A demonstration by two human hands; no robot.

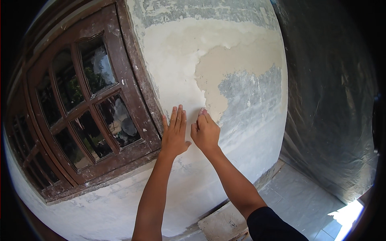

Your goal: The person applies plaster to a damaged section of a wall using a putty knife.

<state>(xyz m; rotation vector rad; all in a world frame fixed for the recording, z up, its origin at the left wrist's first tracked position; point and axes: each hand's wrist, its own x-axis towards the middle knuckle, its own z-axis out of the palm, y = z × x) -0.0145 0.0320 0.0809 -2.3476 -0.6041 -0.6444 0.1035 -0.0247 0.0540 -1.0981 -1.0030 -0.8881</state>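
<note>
My left hand [174, 134] lies against the pale plastered wall [169, 52] just right of the wooden window frame, fingers stretched upward. My right hand [206, 132] is closed on a small reddish tool [204, 111], mostly hidden by the fingers, held against the wall beside my left hand. Its working end cannot be made out. Above and right of my hands, a beige coated patch [215, 64] with ragged edges borders bare mottled grey surface [253, 92].
A brown paned window [80, 128], spattered white, fills the left side. Dark translucent plastic sheeting [321, 100] hangs at right. Below are grey floor tiles [289, 188], a light, stained board [219, 225] at the wall's foot and sunlight at the lower right.
</note>
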